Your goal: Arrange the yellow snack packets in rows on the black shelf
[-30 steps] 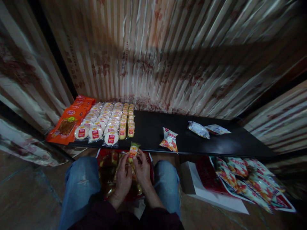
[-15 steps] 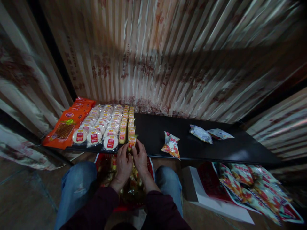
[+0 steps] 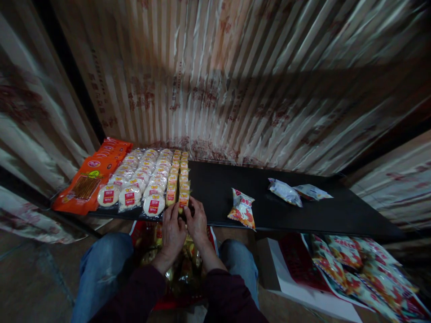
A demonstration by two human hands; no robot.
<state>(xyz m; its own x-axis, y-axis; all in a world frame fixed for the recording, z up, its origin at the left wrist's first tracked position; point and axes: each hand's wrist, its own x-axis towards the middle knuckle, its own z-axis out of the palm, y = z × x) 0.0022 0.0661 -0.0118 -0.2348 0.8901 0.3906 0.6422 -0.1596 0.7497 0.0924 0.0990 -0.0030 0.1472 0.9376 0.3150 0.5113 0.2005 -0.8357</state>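
A small yellow wrapped snack packet [image 3: 183, 200] stands at the near end of the rightmost yellow row, by the shelf's front edge. My left hand [image 3: 173, 233] has its fingers closed at the packet's lower left side. From the right, my right hand [image 3: 198, 224] pinches the same packet, its thumb near the base. To the left of it runs another row of yellow packets [image 3: 171, 193]. Farther left lie overlapping rows of round white wrapped crackers [image 3: 154, 205]. Below my hands sits a red basket [image 3: 215, 242] holding more yellow-wrapped packets, partly hidden by my forearms.
Orange snack bags [image 3: 88, 181] lie at the left end of the black shelf [image 3: 212, 193]. Toward the right are a white-and-orange bag [image 3: 242, 209] and two pale bags [image 3: 285, 192]. A white box [image 3: 286, 269] with several snack bags [image 3: 367, 264] stands below right. A striped curtain hangs behind.
The packet has come down slightly into line with its row, both hands still on it. The view has shifted a little.
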